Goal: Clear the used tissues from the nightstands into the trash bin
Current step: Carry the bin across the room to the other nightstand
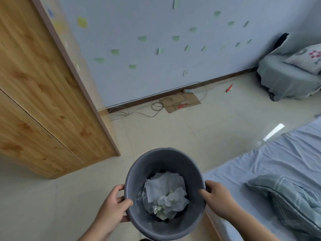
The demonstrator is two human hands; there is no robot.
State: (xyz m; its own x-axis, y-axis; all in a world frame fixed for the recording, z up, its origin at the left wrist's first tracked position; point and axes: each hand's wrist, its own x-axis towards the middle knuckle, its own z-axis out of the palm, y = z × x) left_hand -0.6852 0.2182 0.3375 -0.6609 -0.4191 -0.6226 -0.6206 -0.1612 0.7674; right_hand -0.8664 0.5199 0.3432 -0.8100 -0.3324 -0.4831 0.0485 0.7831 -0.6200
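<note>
I hold a round dark grey trash bin (156, 162) in front of me, above the floor, at the bottom centre of the view. My left hand (112, 204) grips its left rim, thumb over the edge. On the right rim sits my right hand (217, 199), thumb inside. Crumpled white tissues (166, 190) and a bit of clear plastic lie at the bottom of the bin. No nightstand is in view.
A wooden wardrobe (43, 101) stands at the left. A bed (278, 162) with a pale sheet and a green plaid quilt (286, 199) fills the right. Cables and cardboard (182, 101) lie by the far wall. A covered chair (286, 80) stands in the right corner.
</note>
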